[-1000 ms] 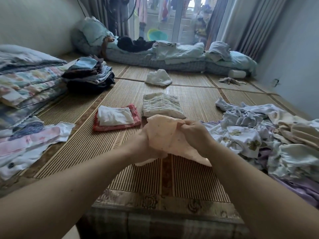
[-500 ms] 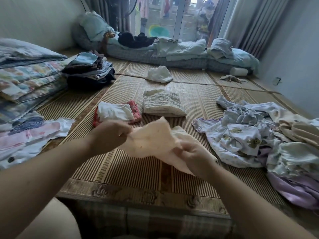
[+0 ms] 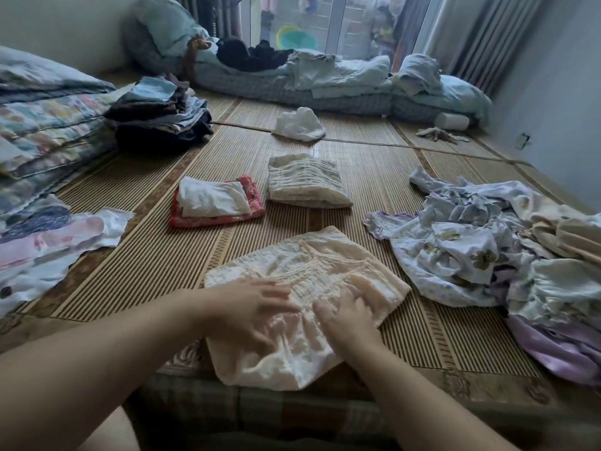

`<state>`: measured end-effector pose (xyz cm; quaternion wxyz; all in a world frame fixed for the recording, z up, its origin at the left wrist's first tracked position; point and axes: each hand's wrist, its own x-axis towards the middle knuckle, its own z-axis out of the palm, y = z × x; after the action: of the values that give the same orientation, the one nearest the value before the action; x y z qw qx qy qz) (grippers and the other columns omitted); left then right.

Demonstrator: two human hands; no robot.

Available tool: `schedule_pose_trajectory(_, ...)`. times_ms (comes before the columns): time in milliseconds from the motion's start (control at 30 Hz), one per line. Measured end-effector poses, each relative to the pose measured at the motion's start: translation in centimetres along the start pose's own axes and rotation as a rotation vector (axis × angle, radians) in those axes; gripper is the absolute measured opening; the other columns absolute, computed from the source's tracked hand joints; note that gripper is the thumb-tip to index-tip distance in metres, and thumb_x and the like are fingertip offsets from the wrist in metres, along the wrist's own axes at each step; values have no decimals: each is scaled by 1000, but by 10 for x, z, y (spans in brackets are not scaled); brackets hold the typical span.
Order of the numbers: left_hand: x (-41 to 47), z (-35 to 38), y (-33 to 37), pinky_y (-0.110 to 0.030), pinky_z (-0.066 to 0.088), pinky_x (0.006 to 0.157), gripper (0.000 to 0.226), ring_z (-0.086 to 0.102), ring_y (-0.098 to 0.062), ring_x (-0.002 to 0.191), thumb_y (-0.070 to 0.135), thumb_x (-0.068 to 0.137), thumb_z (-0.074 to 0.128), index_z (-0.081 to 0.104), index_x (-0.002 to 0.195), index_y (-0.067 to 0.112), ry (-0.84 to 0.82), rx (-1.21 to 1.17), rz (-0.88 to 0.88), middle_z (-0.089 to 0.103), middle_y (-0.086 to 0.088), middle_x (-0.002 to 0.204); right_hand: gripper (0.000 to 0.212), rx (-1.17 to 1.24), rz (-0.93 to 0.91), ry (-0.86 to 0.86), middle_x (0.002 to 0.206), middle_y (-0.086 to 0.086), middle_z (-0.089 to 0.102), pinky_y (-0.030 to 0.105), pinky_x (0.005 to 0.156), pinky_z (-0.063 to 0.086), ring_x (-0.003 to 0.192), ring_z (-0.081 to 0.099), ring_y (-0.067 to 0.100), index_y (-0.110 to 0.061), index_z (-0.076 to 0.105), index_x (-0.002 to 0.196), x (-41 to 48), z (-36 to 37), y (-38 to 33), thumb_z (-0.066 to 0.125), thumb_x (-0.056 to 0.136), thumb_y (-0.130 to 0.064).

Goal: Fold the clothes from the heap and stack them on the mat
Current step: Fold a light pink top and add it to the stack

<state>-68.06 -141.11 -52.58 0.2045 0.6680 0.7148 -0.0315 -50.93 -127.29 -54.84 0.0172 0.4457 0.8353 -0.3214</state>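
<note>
A pale peach crinkled garment (image 3: 305,275) lies spread flat on the woven mat (image 3: 156,255), its near hem hanging over the mat's front edge. My left hand (image 3: 250,307) and my right hand (image 3: 344,317) rest flat on it side by side, fingers spread, gripping nothing. The heap of unfolded clothes (image 3: 507,249), floral white, cream and lilac, sits to the right. Two folded piles lie beyond the garment: a white piece on a red one (image 3: 214,200) and a cream ruched one (image 3: 305,182).
A stack of dark folded clothes (image 3: 159,122) stands at the back left beside folded quilts (image 3: 42,125). A floral cloth (image 3: 48,242) lies at the left. A loose white garment (image 3: 297,125) sits mid-mat. Bedding (image 3: 325,79) lines the far wall.
The peach garment was held bunched in both hands above the mat, then pulled apart. Now it lies flat on the mat with both hands pressed open on it.
</note>
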Motion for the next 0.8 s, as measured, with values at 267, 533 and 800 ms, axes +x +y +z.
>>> schedule_pose_trajectory(267,40,42,32,-52,-27,103,97,-44,-20,132,88,61,33,-22,135,59,-57,-125,-232,-34,12,151,100,-522,-144,-157,158,4,-22,59,109,-13,144,-21,28,-40,-14,147,82,-19,33,22,69,-91)
schedule_pose_trajectory(533,79,41,135,-55,-19,108,94,-40,-33,134,75,78,40,-12,149,39,24,-514,-455,-32,-5,154,76,-653,-412,-140,161,-3,9,47,117,8,148,1,19,-38,16,150,77,-79,44,44,86,-68)
schedule_pose_trajectory(800,-17,52,51,-40,-19,111,87,-35,-2,135,79,72,45,-17,132,67,22,-8,5,-27,30,147,91,-487,-831,-132,156,-15,1,31,117,3,145,0,7,-49,-6,146,-54,-49,124,43,76,-79)
